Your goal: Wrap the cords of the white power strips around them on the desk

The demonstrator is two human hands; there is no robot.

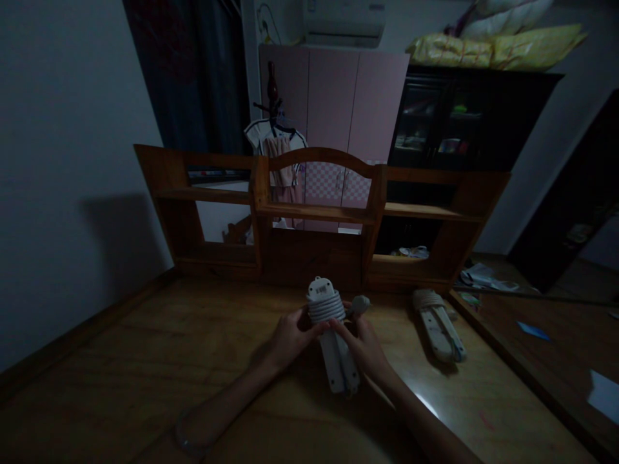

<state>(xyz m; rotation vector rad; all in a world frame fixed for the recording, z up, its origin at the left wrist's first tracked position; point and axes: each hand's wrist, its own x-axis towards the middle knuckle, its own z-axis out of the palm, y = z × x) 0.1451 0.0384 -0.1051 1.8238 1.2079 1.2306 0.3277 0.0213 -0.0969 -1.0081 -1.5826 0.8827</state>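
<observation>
Wood desk (pixel 145 361) fills the near scene; smooth, shiny on the right. Low friction is my guess, so a strip set down askew could slide.

Shelf (pixel 319 212) spans the far edge. Strip's far end is near it; a wide swing away from the body could knock it. Light is dim, so a crossed turn would be easy to miss.

Strip (pixel 333 357) is mid desk, between both hands, back face up, far end tipped a bit left. Can't tell if its near end touches the desk. If it isn't supported, loosening both hands together could drop it.

Second strip (pixel 441 336) lies to the right, cord wound round its far end, well apart from the hands. Low risk; only a wide right elbow would catch it.

Left hand (pixel 291 334) and right hand (pixel 366 341) both grasp the strip at the coil, thumbs nearly meeting on top. Far fingers partly hidden; can't tell how hard they grip.

Coil (pixel 326 308) sits round the far half, turns packed close. Weak spot: uneven thumb pressure could push turns off the far end.

Plug (pixel 358 305) sticks out right, by the right fingers. Looks untucked; if that end slips, the coil could unwind.
</observation>
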